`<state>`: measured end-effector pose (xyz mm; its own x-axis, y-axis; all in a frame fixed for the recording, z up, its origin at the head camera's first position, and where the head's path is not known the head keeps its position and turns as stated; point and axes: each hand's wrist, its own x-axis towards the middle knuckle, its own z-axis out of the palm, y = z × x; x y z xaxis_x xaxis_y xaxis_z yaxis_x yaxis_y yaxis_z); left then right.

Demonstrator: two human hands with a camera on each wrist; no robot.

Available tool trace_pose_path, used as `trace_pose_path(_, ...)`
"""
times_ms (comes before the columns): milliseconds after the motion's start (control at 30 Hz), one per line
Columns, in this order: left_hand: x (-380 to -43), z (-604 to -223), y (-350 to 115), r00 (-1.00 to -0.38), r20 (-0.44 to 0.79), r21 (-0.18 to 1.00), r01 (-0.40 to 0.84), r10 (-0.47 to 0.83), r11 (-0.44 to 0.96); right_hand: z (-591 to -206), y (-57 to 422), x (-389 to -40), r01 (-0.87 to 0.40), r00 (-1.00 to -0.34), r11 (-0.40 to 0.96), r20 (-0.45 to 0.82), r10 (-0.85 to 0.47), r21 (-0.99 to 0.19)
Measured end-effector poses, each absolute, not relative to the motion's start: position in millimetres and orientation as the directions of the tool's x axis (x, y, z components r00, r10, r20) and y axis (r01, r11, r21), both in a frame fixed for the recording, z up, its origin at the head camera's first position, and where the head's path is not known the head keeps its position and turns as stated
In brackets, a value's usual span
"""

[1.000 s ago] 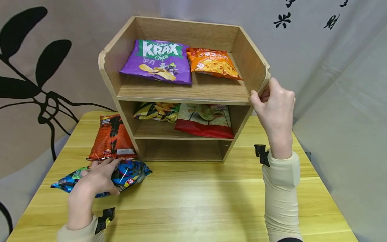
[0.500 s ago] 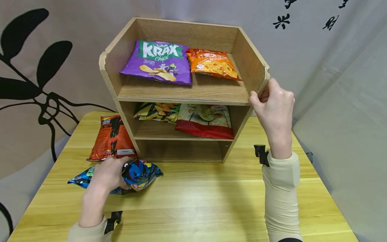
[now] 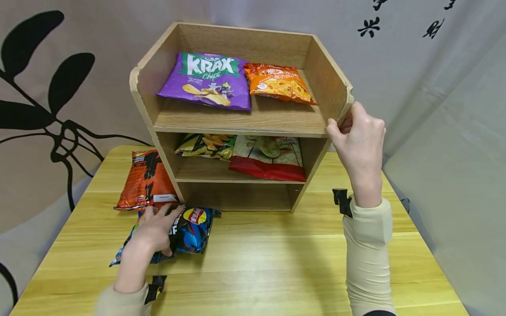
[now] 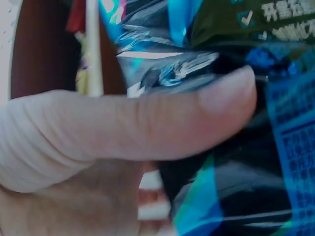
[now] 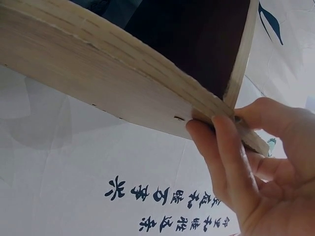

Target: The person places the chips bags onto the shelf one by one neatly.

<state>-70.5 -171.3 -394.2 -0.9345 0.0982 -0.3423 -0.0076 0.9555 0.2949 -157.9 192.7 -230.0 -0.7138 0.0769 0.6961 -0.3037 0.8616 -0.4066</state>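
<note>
My left hand (image 3: 152, 232) grips a blue and black bag of chips (image 3: 193, 232) on the table, in front of the shelf's left foot. Its fingers spread over the top of the bag. In the left wrist view the thumb (image 4: 197, 118) lies across the crinkled bag, which fills most of that view. My right hand (image 3: 357, 149) holds the front edge of the wooden shelf's (image 3: 237, 120) right side panel. In the right wrist view, thumb and fingers (image 5: 229, 152) pinch that panel from both sides.
An orange-red bag (image 3: 146, 182) leans beside the shelf, just behind the blue one. On the top tier lie a purple Krax bag (image 3: 209, 81) and an orange bag (image 3: 278, 83). A yellow-black bag (image 3: 207, 145) and a red-white bag (image 3: 269, 158) fill the middle tier.
My left hand has moved right with the blue chip bag, which has turned so its round logo shows. The right hand stays on the shelf panel.
</note>
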Motion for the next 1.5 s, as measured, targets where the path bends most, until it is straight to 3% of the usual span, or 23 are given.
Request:
trace_pose_path(233, -78, -406, -165, -0.944, -0.322, 0.226, -0.007, 0.068, 0.974, -231, 192, -158, -0.305, -0.715, 0.862, 0.696, 0.074, -0.404)
trace_pose_path(467, -82, -402, -158, -0.956, -0.226, 0.232, 0.136, 0.189, 0.963, -230, 193, -159, -0.303, -0.709, 0.865, 0.701, 0.076, -0.4)
trace_pose_path(633, -86, -404, -142, -0.956, -0.081, 0.274, 0.25, 0.281, 0.929, -231, 193, -160, -0.302, -0.712, 0.865, 0.698, 0.074, -0.4)
trace_pose_path(800, -93, -417, -124, -0.953, 0.092, 0.242, 0.303, 0.289, 0.922, -231, 192, -160, -0.297, -0.72, 0.865, 0.69, 0.075, -0.404)
trace_pose_path(1100, -104, -429, -103, -0.955, 0.24, 0.176, 0.221, 0.176, 0.959, -230, 194, -158, -0.294, -0.714, 0.864, 0.695, 0.085, -0.408)
trace_pose_path(1300, -104, -432, -91, -0.906, 0.404, 0.083, 0.173, 0.126, 0.981, -230, 193, -158, -0.302, -0.718, 0.859, 0.691, 0.08, -0.413)
trace_pose_path(1400, -104, -432, -86, -0.919, 0.376, 0.098, 0.163, 0.115, 0.982, -230, 193, -158, -0.303, -0.719, 0.856, 0.69, 0.083, -0.419)
trace_pose_path(1500, -103, -429, -85, -0.969, 0.203, 0.17, 0.173, 0.137, 0.97, -230, 192, -158, -0.299, -0.719, 0.858, 0.69, 0.085, -0.418)
